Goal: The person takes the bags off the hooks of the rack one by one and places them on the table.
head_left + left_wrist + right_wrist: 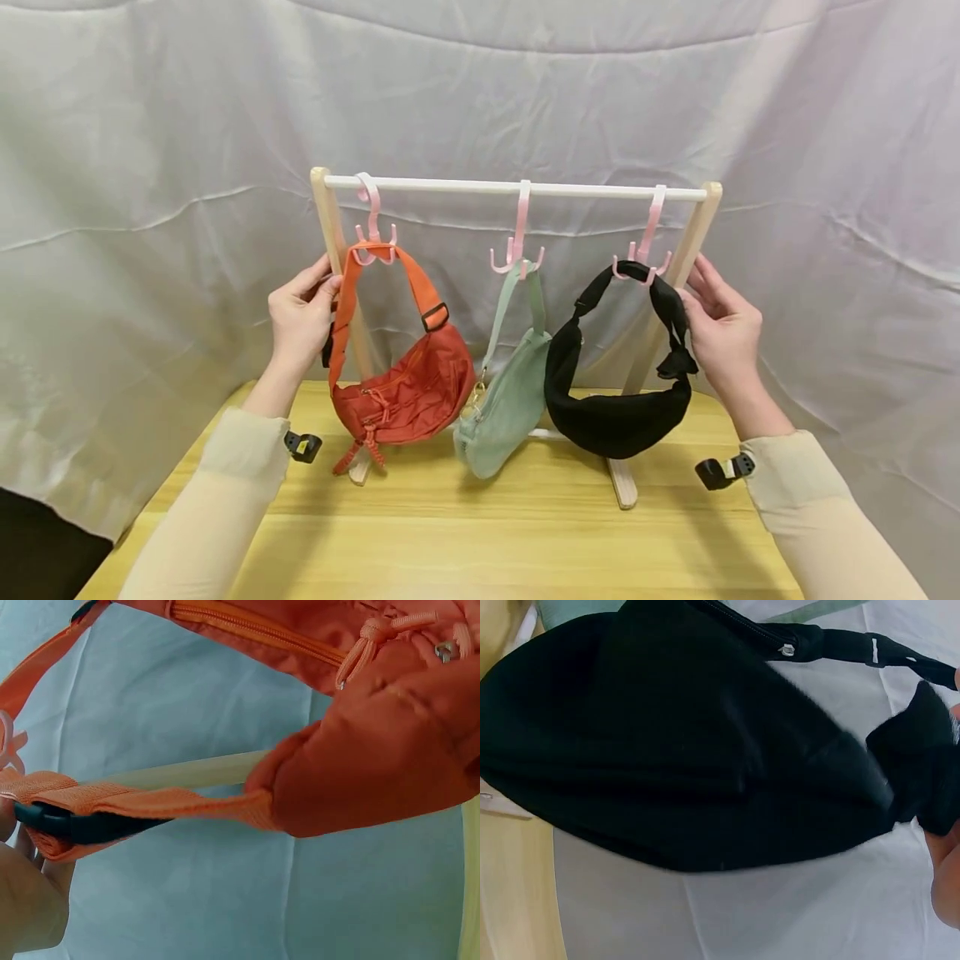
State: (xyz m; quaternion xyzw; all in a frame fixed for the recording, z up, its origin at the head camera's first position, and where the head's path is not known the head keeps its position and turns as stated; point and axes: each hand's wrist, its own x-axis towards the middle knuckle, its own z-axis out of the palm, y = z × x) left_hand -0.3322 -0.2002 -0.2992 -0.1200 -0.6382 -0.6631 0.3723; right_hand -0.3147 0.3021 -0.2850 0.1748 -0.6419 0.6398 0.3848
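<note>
A small rack with a white bar and wooden posts stands on the table. My left hand grips its left post, close beside the orange strap of a red shoulder bag. In the left wrist view that strap and its dark buckle partly cover the fingers. On the other side my right hand holds the right post, next to the knotted strap of a black shoulder bag. Between them hangs a pale green bag. Each bag's strap loops over a pink hook.
A yellow wood-grain table lies under the rack, whose wooden feet rest on it. Behind hangs a pale grey curtain with creases. The green and black bags sit close together.
</note>
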